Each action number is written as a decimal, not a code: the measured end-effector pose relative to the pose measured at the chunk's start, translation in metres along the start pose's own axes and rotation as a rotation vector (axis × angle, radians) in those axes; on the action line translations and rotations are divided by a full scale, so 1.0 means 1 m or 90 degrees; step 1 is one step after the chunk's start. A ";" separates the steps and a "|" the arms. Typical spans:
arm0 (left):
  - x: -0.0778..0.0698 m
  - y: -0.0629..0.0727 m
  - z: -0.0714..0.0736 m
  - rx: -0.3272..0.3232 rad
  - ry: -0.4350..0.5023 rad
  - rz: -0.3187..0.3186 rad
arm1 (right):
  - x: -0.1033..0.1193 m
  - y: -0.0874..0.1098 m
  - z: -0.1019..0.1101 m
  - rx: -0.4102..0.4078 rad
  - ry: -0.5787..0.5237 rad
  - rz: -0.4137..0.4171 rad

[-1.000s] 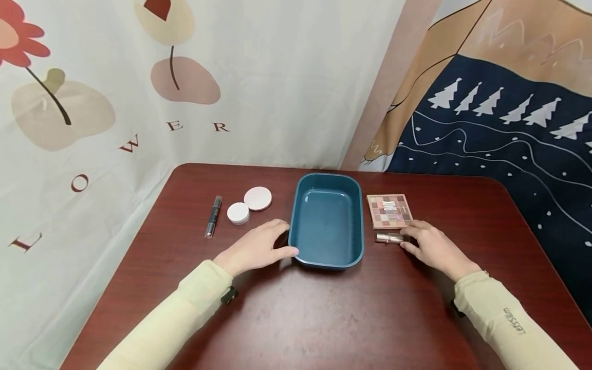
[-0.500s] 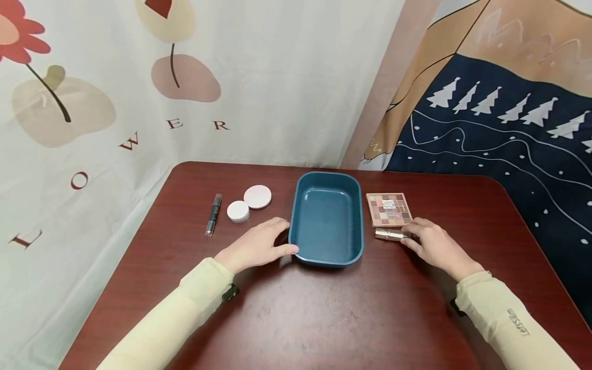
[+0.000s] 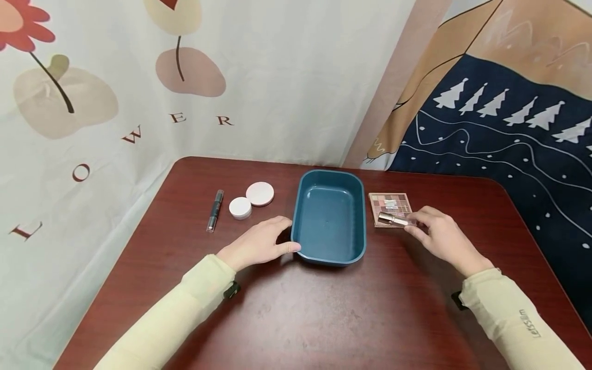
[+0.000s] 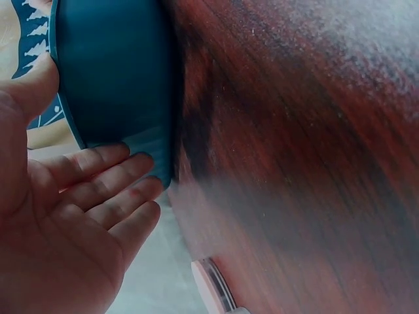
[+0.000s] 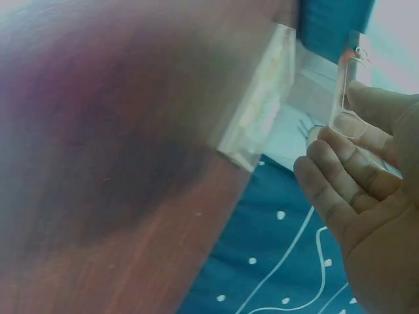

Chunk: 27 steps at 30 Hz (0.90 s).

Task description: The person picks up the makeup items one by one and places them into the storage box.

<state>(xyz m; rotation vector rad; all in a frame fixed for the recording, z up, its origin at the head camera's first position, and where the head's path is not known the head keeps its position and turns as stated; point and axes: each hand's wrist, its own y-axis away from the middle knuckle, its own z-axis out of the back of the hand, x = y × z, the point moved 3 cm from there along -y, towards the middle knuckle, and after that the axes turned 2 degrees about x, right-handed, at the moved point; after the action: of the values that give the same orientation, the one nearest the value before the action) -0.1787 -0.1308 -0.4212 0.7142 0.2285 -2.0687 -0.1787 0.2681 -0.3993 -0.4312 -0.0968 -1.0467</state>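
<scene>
My right hand (image 3: 441, 236) pinches a lipstick (image 3: 393, 220) by its clear end, between thumb and fingers. Its shiny metallic end points left and overlaps the eyeshadow palette (image 3: 390, 203) in the head view. In the right wrist view the lipstick (image 5: 352, 69) is raised off the table, the palette (image 5: 262, 98) lying below. My left hand (image 3: 259, 244) rests at the left side of a blue rectangular bin (image 3: 329, 218). The left wrist view has that hand's fingers (image 4: 134, 190) extended along the bin's wall, with the thumb at the rim.
Left of the bin, a white round jar (image 3: 240, 207) and a pale pink round compact (image 3: 260, 193) lie close together. A dark double-ended stick (image 3: 215, 210) is further left. Printed curtains (image 3: 287, 87) hang behind the reddish-brown table (image 3: 314, 313).
My right hand has lifted the lipstick from the table in front of the palette, and it now appears over the palette. The left hand stays at the bin. The head view has shifted slightly.
</scene>
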 end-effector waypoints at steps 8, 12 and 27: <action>-0.002 0.000 0.001 -0.011 -0.001 -0.002 | 0.015 -0.008 0.006 -0.040 -0.013 0.028; -0.002 0.001 0.001 -0.010 -0.003 0.000 | 0.024 -0.012 0.004 -0.037 -0.023 0.043; -0.004 0.002 0.000 -0.002 -0.003 0.018 | 0.055 -0.020 -0.006 -0.004 -0.048 0.081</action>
<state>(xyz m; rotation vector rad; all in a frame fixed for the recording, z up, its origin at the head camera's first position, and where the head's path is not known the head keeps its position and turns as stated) -0.1760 -0.1293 -0.4189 0.7062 0.2179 -2.0422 -0.1686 0.2121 -0.3830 -0.4764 -0.1318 -0.9063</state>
